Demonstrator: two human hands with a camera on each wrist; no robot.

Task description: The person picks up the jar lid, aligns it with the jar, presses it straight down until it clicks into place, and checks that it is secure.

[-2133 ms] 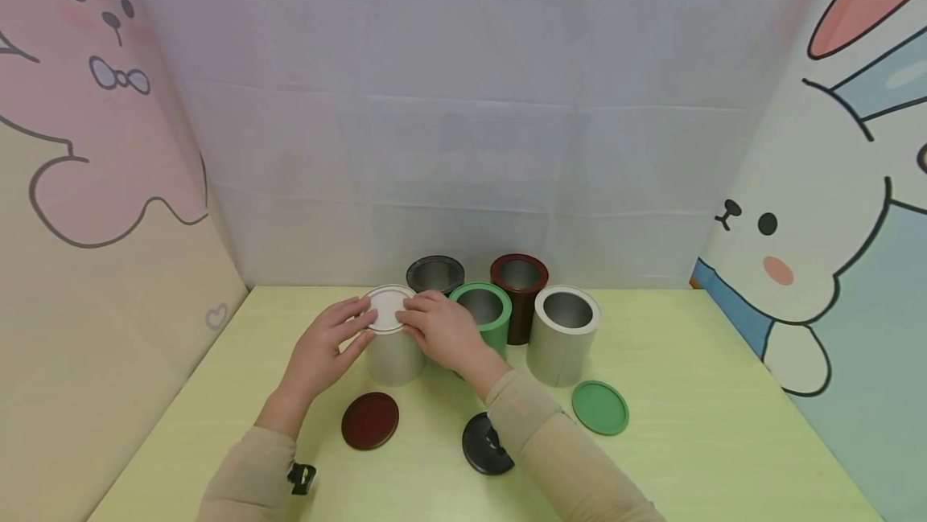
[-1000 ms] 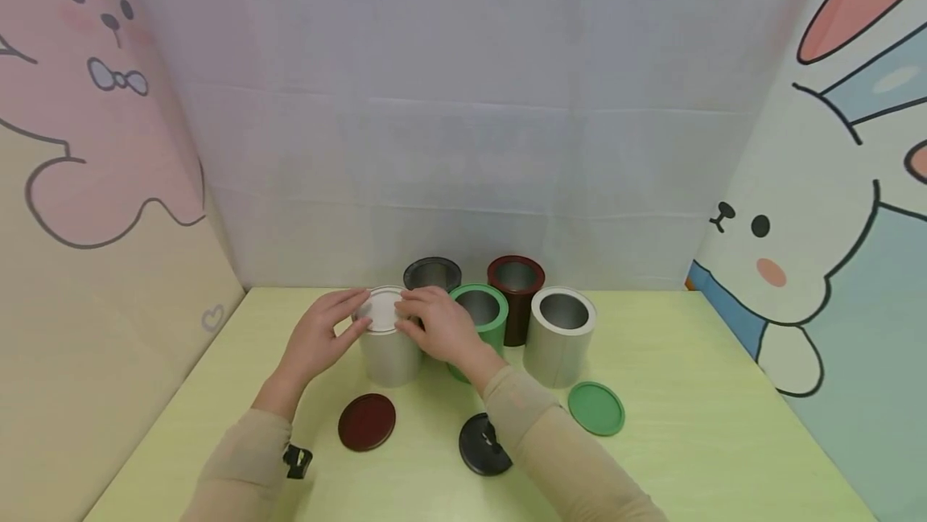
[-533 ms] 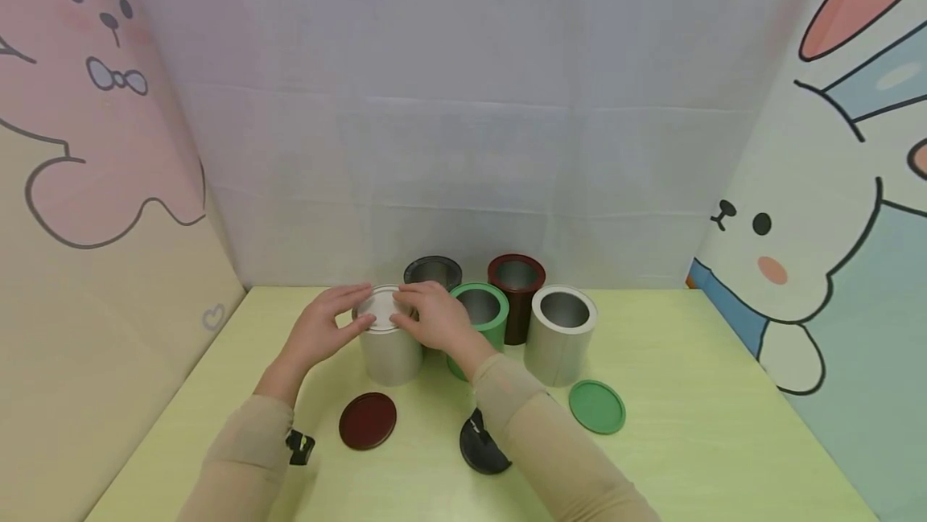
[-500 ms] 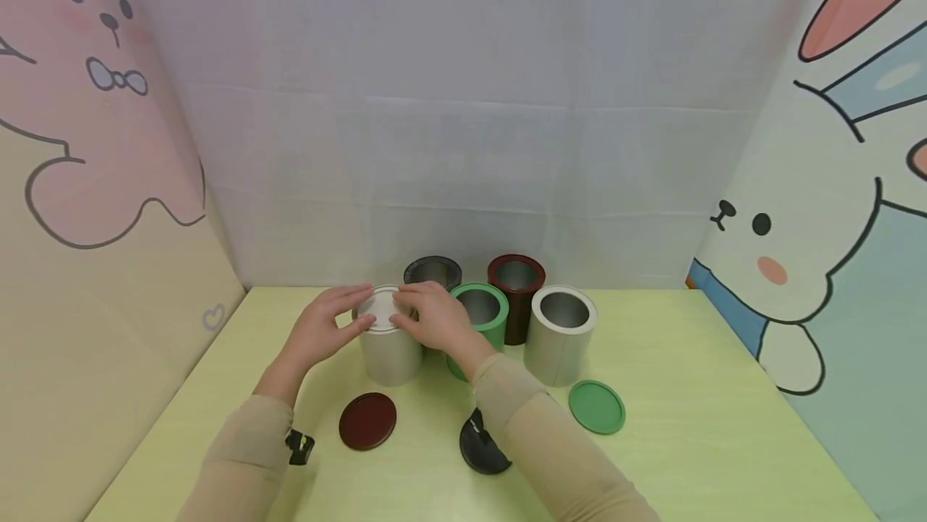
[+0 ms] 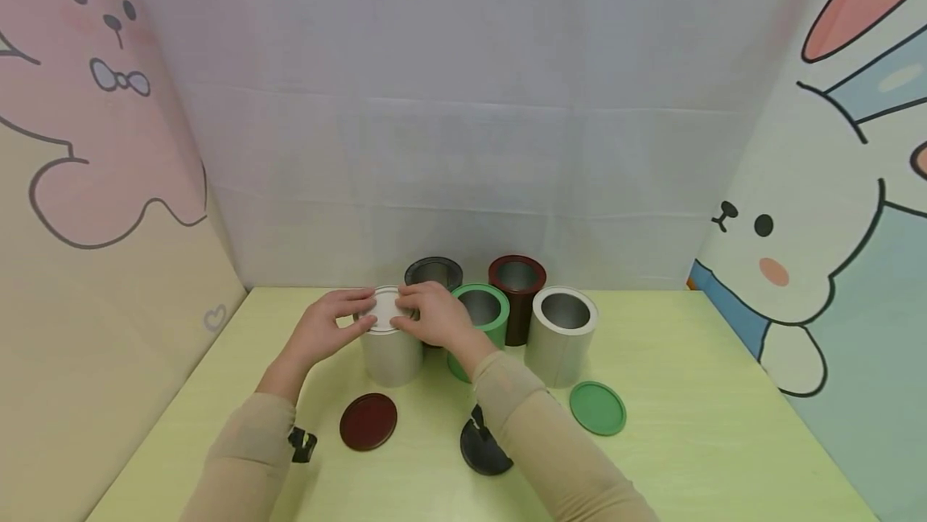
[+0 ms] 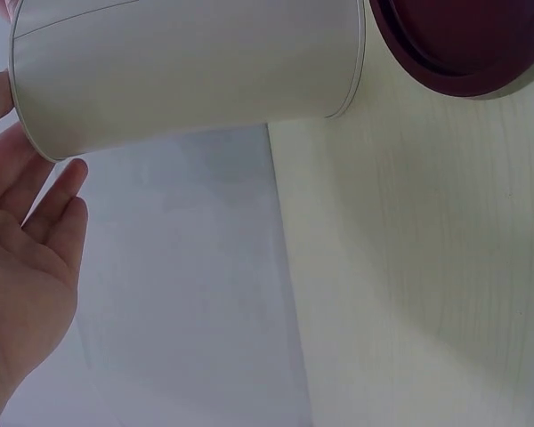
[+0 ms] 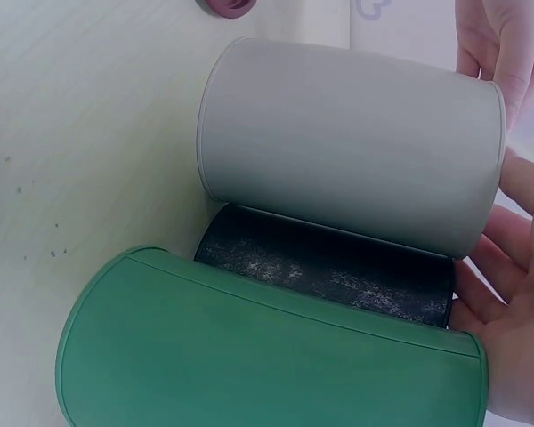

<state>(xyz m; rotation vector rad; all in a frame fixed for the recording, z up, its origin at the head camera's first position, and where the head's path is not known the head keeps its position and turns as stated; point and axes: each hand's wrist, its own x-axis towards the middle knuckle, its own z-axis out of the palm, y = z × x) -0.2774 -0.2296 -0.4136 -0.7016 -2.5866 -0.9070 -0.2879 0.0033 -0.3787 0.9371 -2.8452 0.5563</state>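
Observation:
A white can (image 5: 392,363) stands at the left of the group, its flat white lid (image 5: 385,310) on top. At the lid's left side my left hand (image 5: 323,330) touches it with fingertips and thumb. Opposite, my right hand (image 5: 438,318) rests fingers and thumb on the lid's right side. Neither hand wraps round the can; the left wrist view shows the left fingers (image 6: 68,233) loosely bent beside the can's top rim. In the right wrist view my right palm faces the rim, near the black can (image 7: 325,267) and the green can (image 7: 276,356).
Behind and to the right stand open cans: black, green, a dark red can (image 5: 517,321) and a second white can (image 5: 556,357). In front lie a dark red lid (image 5: 368,422), a black lid (image 5: 484,454) partly under the right sleeve, and a green lid (image 5: 597,408).
Both thumbs have moved up from the lid's front edge onto its top, and the fingers have shifted slightly. The cans and the loose lids stay in place.

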